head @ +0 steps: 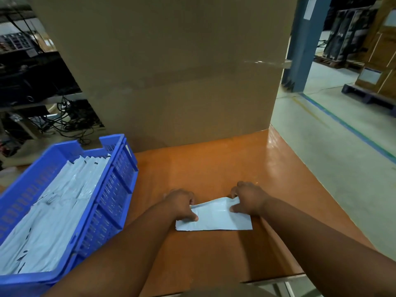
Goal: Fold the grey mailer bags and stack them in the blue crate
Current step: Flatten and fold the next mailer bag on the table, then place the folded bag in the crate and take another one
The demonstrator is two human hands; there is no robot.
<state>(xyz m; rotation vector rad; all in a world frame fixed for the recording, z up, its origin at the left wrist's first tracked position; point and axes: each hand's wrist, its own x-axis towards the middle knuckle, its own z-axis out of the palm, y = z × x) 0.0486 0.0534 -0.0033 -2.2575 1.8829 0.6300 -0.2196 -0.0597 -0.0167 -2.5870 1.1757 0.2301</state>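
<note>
A pale grey mailer bag (216, 219) lies on the orange table (214, 168), folded into a narrow strip. My left hand (182, 203) pinches its far left corner, thumb on top of the bag. My right hand (246, 198) pinches the far right corner the same way. The far edge of the bag is lifted a little between both hands. To the left stands the blue crate (115, 189), holding several folded grey mailer bags (55, 215) laid in overlapping rows.
A large brown cardboard box (171, 71) stands on the far part of the table, close behind my hands. The table's right edge drops to a concrete floor (334, 151) with a blue line. Dark shelving with cables sits behind the crate at left.
</note>
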